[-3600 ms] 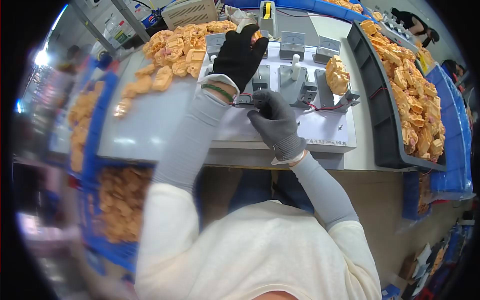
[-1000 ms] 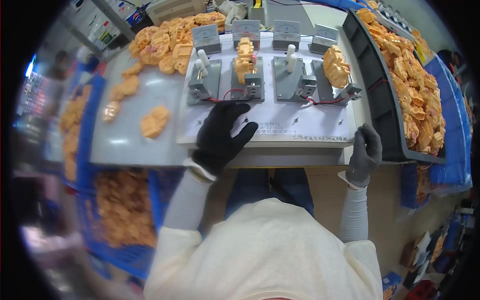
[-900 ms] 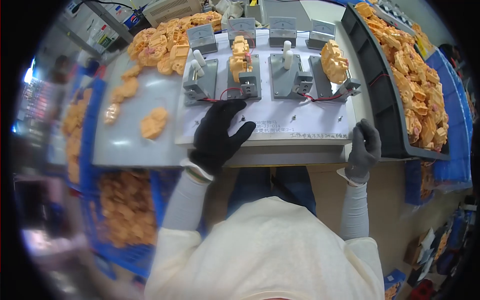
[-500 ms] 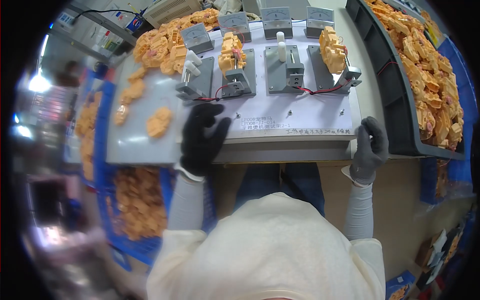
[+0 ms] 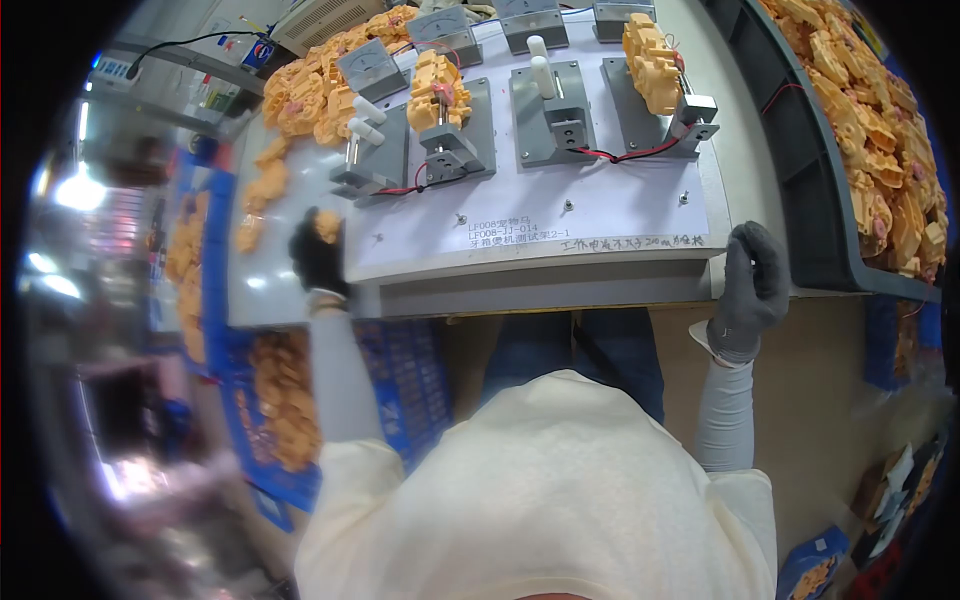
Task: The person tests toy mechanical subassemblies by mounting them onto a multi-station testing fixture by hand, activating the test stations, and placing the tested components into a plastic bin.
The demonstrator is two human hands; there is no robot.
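Observation:
My left hand (image 5: 320, 258), in a black glove, is at the left edge of the white board, its fingers around an orange plastic part (image 5: 328, 226). My right hand (image 5: 752, 285), in a grey glove, is by the board's front right corner, fingers curled with the tips together; nothing shows in it. The white board (image 5: 520, 225) bears several grey fixtures. One orange assembly (image 5: 437, 92) sits on the second fixture from the left, another (image 5: 652, 65) on the rightmost. White pegs stand on the other two, and red and black wires run along the fixtures.
Behind the fixtures stand analog meters (image 5: 372, 68). Orange parts (image 5: 300, 98) are heaped at the back left. A dark grey bin (image 5: 815, 200) of orange parts lies to the right. Blue crates (image 5: 408, 385) are below and left of the table (image 5: 275, 300).
My left hand has moved from the board's front left to the loose orange part and closed on it. My right hand stays by the corner. The whole view has shifted and tilted.

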